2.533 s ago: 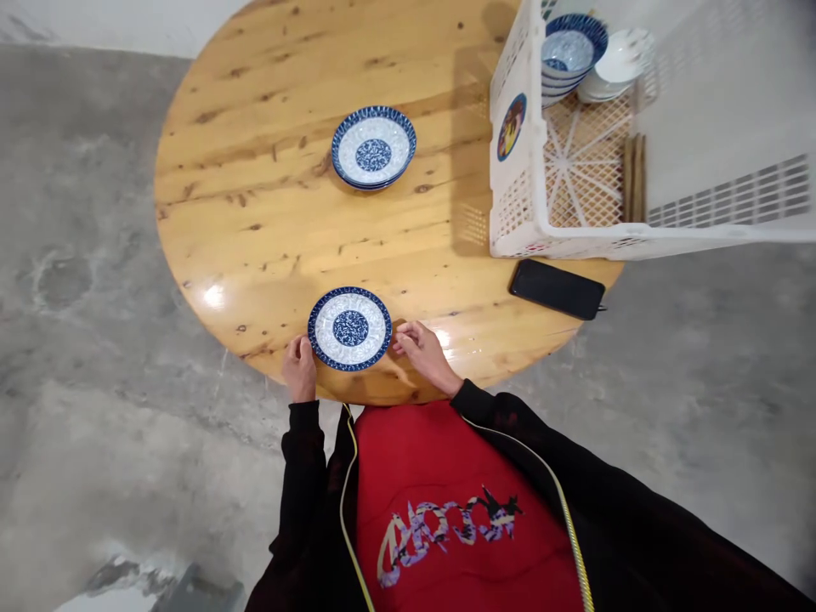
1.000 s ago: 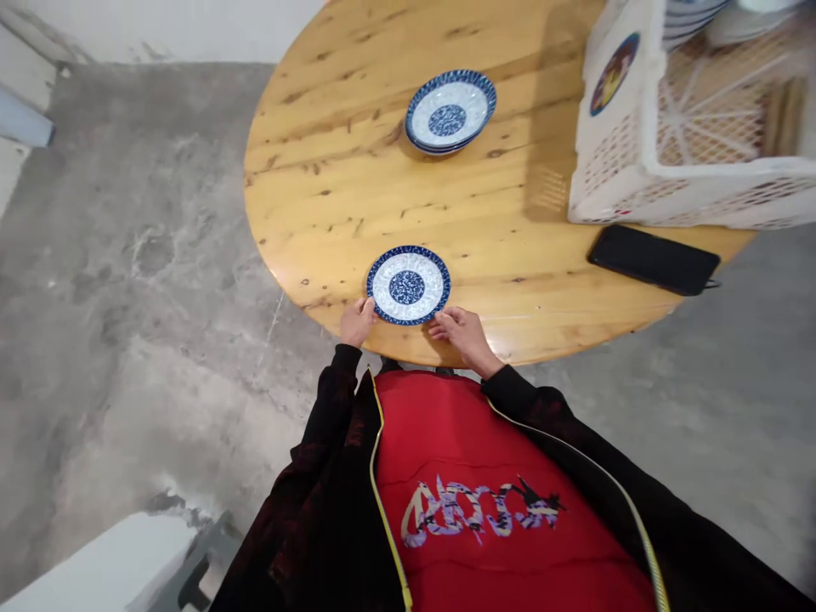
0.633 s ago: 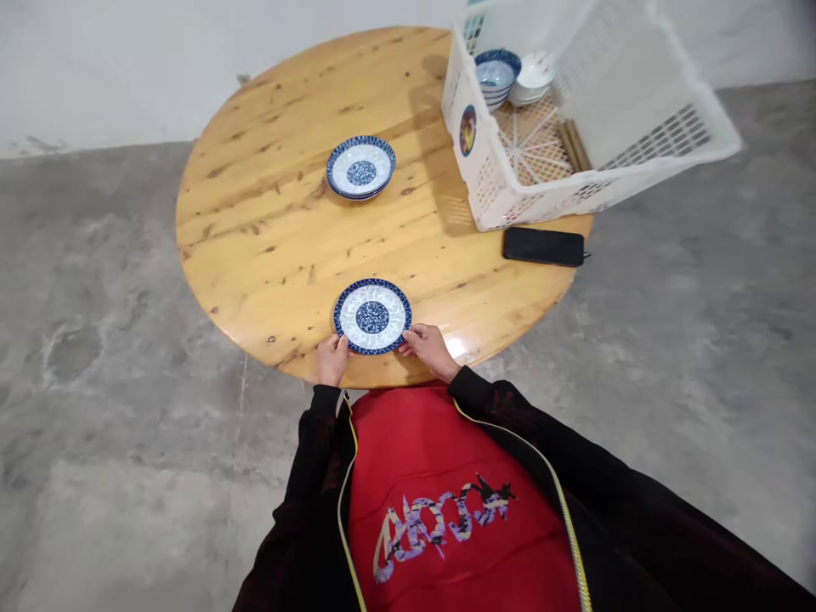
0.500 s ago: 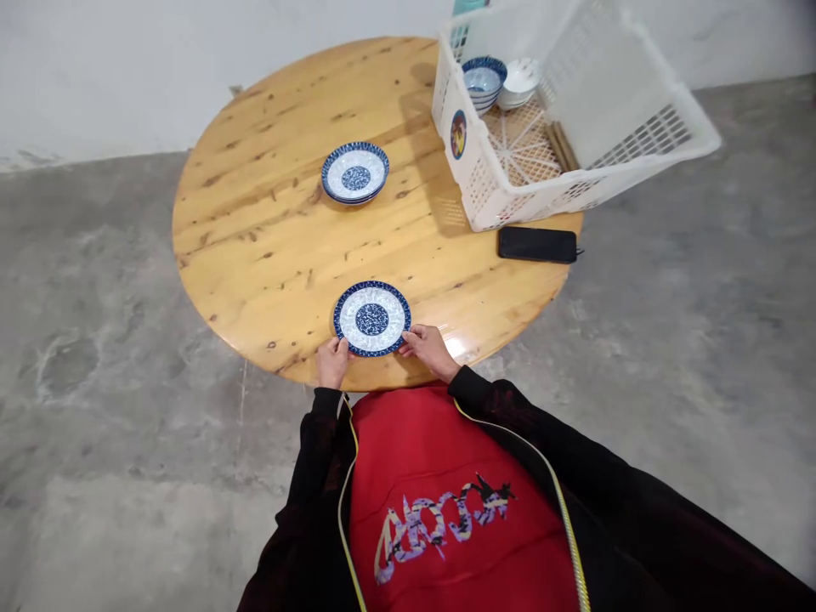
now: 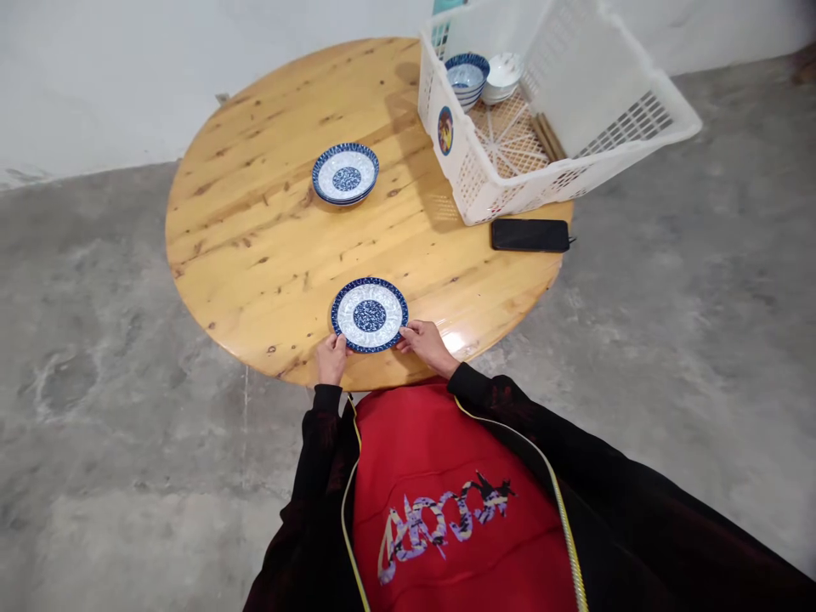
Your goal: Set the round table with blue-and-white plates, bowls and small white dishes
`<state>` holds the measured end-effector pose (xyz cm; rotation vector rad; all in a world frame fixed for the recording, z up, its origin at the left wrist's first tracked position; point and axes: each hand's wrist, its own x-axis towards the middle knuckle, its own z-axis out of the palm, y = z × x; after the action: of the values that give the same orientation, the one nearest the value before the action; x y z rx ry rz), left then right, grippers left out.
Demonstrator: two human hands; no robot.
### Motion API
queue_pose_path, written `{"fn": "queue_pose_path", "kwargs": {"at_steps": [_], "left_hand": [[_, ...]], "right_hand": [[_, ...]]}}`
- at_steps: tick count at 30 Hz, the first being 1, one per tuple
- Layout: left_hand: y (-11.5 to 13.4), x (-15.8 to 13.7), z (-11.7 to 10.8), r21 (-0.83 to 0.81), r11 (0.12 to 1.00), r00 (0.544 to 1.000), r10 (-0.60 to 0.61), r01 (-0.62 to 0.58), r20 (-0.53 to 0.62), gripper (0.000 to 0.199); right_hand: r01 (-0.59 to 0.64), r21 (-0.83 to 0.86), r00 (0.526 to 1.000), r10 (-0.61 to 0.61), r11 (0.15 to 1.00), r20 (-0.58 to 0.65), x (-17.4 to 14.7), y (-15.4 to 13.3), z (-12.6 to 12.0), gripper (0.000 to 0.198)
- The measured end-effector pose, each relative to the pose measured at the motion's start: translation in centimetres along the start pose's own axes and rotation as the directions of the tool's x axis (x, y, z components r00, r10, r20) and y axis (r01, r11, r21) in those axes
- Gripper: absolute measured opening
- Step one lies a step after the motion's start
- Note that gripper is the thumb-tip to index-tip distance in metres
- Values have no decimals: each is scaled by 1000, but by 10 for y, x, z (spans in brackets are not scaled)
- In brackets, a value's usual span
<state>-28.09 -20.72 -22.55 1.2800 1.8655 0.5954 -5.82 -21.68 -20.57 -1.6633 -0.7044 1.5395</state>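
Note:
A blue-and-white patterned plate lies flat on the round wooden table, close to its near edge. My left hand touches the plate's near-left rim with its fingertips. My right hand touches the near-right rim. Both hands rest on the tabletop at the plate's sides. A small stack of matching plates sits farther back near the table's middle.
A white plastic crate stands at the table's far right and overhangs the edge; it holds stacked blue-and-white bowls, white bowls and wooden sticks. A black phone lies in front of it. Grey concrete floor surrounds the table.
My hands have stayed on the plate's two sides throughout. The view has swung about and pulled back, so the whole table and crate now show. The plate lies in the same place.

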Motion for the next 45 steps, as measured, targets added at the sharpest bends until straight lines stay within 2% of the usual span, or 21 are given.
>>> {"fn": "queue_pose_path", "kwargs": {"at_steps": [8,17,20,26,35,40,45], "left_hand": [[3,-8,-2,-214,970,993,-104,115,61,35],[-3,-20,-13,-330,919,976,-217,214,27,25],[-2,-15,-10,-354,914,980,-194,197,43,23],[3,0,0,-285,952,992,-89,111,88,23],[2,8,1,-172,984,997,-33,44,64,28],[4,12,2,-170,985,998,-19,29,61,28],[4,14,1,-179,984,997,-3,16,76,30]], "right_hand": [[-7,18,1000,7,1000,18,-8,-1,-8,25],[16,54,995,-11,998,-96,-10,12,-23,31],[37,40,997,-34,999,-62,-8,14,-19,36],[52,3,997,-51,999,-61,-2,12,-8,28],[57,-20,996,-58,998,-75,2,13,-7,23],[66,-28,993,-68,997,-92,6,11,-8,20],[85,-38,993,-88,996,-73,6,12,-8,24]]}}
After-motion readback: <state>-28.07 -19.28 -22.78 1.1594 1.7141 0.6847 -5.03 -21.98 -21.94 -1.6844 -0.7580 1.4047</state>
